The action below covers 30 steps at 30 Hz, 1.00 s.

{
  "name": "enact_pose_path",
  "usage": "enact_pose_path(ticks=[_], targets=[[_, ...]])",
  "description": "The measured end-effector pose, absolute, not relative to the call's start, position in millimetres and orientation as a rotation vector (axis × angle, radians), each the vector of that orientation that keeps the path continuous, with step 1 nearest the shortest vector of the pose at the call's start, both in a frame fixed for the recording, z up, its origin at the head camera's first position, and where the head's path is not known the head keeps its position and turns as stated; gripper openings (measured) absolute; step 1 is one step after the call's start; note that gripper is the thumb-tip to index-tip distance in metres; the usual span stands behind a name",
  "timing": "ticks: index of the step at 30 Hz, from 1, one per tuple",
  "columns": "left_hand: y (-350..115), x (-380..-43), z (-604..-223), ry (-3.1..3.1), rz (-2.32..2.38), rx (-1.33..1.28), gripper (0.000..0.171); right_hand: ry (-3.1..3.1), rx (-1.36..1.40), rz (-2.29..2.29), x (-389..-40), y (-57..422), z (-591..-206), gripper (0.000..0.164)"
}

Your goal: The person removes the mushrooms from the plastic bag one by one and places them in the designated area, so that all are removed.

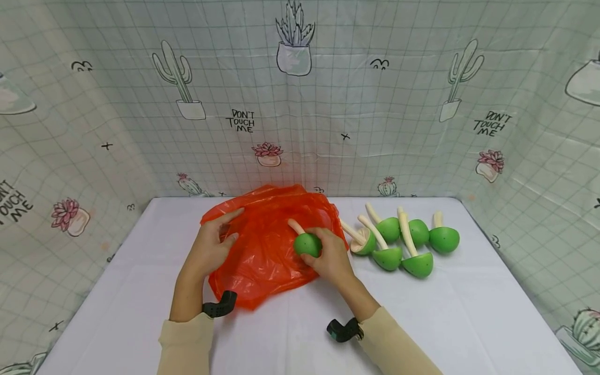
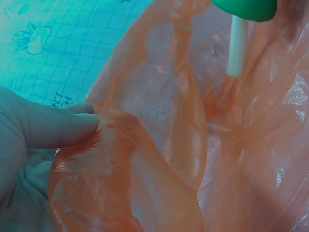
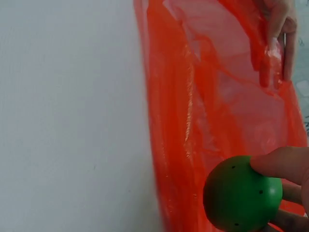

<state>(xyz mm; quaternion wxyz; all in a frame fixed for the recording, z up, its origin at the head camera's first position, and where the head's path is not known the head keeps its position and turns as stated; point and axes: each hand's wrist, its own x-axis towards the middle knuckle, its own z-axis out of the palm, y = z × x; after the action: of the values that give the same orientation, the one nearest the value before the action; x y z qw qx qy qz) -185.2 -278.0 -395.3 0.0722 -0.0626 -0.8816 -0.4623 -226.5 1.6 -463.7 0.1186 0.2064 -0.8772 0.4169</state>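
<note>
A toy mushroom with a dark-dotted green cap and pale stem is held by its cap in my right hand. It is above the red plastic bag, its stem pointing away toward the back left. In the left wrist view the mushroom's stem hangs over the bag's opening. My left hand is at the bag's left side. Its thumb lies against the film at the bag's edge, with fingers on the other side. The bag lies crumpled, its mouth spread apart. What is inside its folds is hidden.
Several more green-capped mushrooms lie grouped to the right of the bag, the nearest touching or almost touching its edge. A white cloth covers the table. Behind and at both sides hangs a grid-patterned curtain printed with cacti.
</note>
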Motion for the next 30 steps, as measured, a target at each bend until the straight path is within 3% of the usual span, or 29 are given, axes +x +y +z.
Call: enact_pose_path(ticks=[30], targets=[[-272.0,-181.4,-390.4,-2.683,-1.365,-0.149,0.059,-2.309,0.681,1.304,-181.1,74.2,-391.3,0.058]])
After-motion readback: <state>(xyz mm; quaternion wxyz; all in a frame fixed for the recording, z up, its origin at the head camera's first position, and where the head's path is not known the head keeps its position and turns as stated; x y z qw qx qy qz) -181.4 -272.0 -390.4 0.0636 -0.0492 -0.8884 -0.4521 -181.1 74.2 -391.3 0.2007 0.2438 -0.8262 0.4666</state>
